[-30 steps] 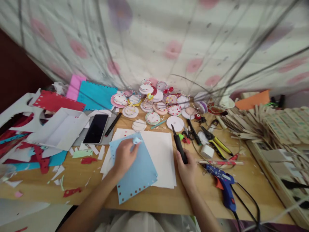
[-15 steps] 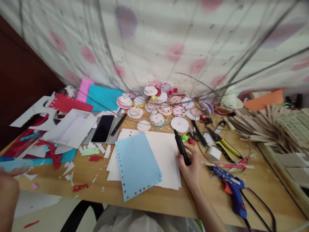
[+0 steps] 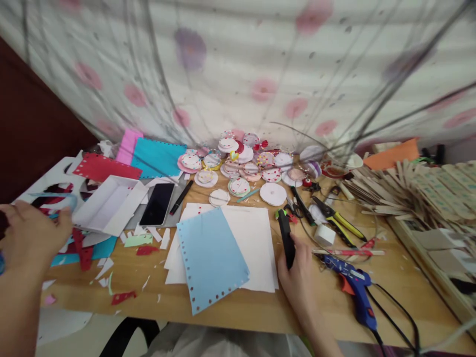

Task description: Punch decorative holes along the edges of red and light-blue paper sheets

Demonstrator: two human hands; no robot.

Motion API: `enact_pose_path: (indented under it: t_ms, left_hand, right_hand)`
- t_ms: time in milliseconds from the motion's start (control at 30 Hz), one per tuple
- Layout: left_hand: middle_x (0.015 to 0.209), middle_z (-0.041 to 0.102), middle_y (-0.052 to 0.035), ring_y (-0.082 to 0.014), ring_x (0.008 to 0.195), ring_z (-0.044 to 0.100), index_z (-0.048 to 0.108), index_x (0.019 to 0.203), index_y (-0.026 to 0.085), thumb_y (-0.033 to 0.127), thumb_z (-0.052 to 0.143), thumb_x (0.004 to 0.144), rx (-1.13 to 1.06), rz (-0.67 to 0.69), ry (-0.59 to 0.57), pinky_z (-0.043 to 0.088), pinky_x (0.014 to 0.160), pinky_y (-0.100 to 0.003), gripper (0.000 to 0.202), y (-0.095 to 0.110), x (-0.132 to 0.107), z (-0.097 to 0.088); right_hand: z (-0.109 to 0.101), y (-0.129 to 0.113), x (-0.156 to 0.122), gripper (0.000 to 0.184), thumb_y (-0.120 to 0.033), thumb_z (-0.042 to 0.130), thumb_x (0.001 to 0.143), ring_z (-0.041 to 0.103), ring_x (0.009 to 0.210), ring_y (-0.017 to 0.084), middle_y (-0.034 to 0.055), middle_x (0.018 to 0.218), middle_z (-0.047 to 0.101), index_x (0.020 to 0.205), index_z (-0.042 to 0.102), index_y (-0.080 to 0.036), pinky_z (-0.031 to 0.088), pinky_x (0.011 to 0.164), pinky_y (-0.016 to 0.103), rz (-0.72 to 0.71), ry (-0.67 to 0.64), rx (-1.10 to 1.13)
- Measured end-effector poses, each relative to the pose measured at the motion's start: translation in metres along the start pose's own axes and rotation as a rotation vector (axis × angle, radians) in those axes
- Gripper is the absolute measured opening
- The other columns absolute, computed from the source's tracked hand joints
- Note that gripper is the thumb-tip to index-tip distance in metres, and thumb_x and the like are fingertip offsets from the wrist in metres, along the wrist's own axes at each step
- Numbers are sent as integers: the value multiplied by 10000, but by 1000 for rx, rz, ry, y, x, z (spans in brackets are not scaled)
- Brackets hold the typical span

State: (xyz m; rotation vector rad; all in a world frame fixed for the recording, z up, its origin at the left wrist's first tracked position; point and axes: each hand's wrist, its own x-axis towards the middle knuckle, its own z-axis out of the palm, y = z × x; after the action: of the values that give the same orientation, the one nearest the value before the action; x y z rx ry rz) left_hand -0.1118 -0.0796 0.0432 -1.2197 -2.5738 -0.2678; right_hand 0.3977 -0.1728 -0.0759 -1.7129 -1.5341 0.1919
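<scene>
My right hand [image 3: 297,275] is closed round a black hand tool [image 3: 287,238] with a green tip, resting on the wooden table [image 3: 260,307] at the right edge of the white sheets [image 3: 255,238]. A light blue sheet [image 3: 211,258] with punched holes along its edges lies on top of them. My left hand [image 3: 31,235] hangs blurred at the far left above red and white paper offcuts [image 3: 84,248]. Its fingers are curled, and it seems to hold a light blue paper scrap [image 3: 52,197].
A phone [image 3: 156,204] and black pen [image 3: 181,197] lie behind the sheets. Decorated paper circles [image 3: 241,166] pile at the back. Scissors [image 3: 293,208], yellow-handled pliers [image 3: 338,222], a white tape roll [image 3: 324,234], a blue glue gun [image 3: 351,287] and wooden sticks [image 3: 409,193] are on the right.
My left hand left the blue sheet, swung far left and down, and has now risen over the offcuts. My right hand drew the black tool slightly toward me. The view shifted.
</scene>
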Motion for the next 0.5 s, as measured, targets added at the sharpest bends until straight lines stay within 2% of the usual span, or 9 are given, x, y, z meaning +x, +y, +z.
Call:
enact_pose_path:
  t_ms: [67,133,167,233,333,400,500]
  left_hand:
    - [1368,476,-208,-357,1099,549,383,1361,65,536,432,770,75,132,-66,421,865,-390,757,12,-6,4]
    - [1100,670,-84,-293,996,590,609,1157,180,566,455,763,94,341,-181,405,852,-337,572,22,-13,8]
    - [959,699,-38,-266,940,596,667,1051,220,573,459,763,93,413,-219,395,838,-315,501,25,-16,11]
    - [731,671,8,-226,834,586,707,907,252,547,486,755,78,460,-218,378,788,-268,399,30,-19,17]
    - [568,588,33,-197,738,562,685,796,248,473,540,724,62,477,-188,337,713,-219,277,34,-21,22]
    - [529,545,41,-191,683,545,648,738,245,464,547,722,69,511,-210,303,658,-210,242,37,-23,20]
    - [512,488,29,-207,630,513,630,761,246,457,508,754,97,480,-182,254,596,-223,243,39,-29,10]
  right_hand:
    - [-4,2,-5,405,-180,413,859,491,1066,293,145,1108,502,1264,402,-174,430,907,503,6,-72,-32]
    - [-6,5,-7,407,-144,405,841,503,1030,291,137,1079,514,1246,421,-183,441,892,502,-5,-128,-78]
    - [-7,5,-7,406,-134,406,831,505,1015,296,140,1070,521,1234,434,-180,444,880,511,-15,-142,-115]
    - [-9,1,-6,399,-138,415,822,501,1008,313,155,1073,528,1218,450,-161,440,864,536,-27,-130,-180]
    - [-13,-22,-6,459,-166,446,823,466,1112,321,178,1193,498,1280,408,-151,409,918,543,-77,-135,-134]
    - [-13,-45,-10,550,-148,462,799,400,1235,302,159,1327,439,1339,361,-181,359,999,534,-202,-284,-24]
    - [-8,-76,-19,683,-117,494,710,259,1363,294,99,1464,345,1373,356,-207,175,1108,574,-488,-665,73]
